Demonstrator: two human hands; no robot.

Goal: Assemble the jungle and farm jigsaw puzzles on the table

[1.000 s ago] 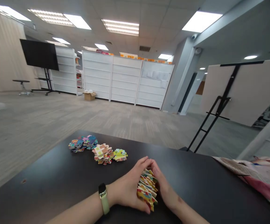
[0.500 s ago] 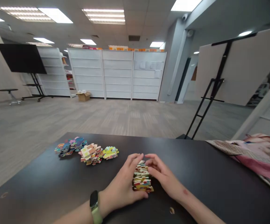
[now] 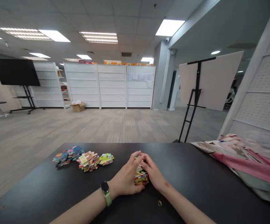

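Note:
A bundle of colourful jigsaw puzzle pieces (image 3: pixel 141 178) rests on the dark table between my hands. My left hand (image 3: pixel 129 176), with a green-strapped watch on its wrist, curves round the left side, its thumb along the near end. On the other side my right hand (image 3: pixel 154 173) closes in, its fingers over the far right part of the bundle. Fingertips of both hands meet at the far end, and much of the bundle is hidden beneath them. Left of my hands lie a small yellow-green pile of pieces (image 3: pixel 106 159), a beige and red pile (image 3: pixel 88 161) and a blue-purple pile (image 3: pixel 68 155).
The dark table (image 3: pixel 55 189) has a small hole-like mark (image 3: pixel 159 203) near my right forearm. Patterned and pink fabric (image 3: pixel 239 161) covers its right side. Beyond stand a board on a black easel (image 3: pixel 197 93), white shelves (image 3: pixel 111 87), a cardboard box (image 3: pixel 78 107) and a black screen (image 3: pixel 15 72).
My right hand has moved in against the bundle, and its fingers now cover more of the pieces. The camera view has tilted up and shifted right. The other piles stay put.

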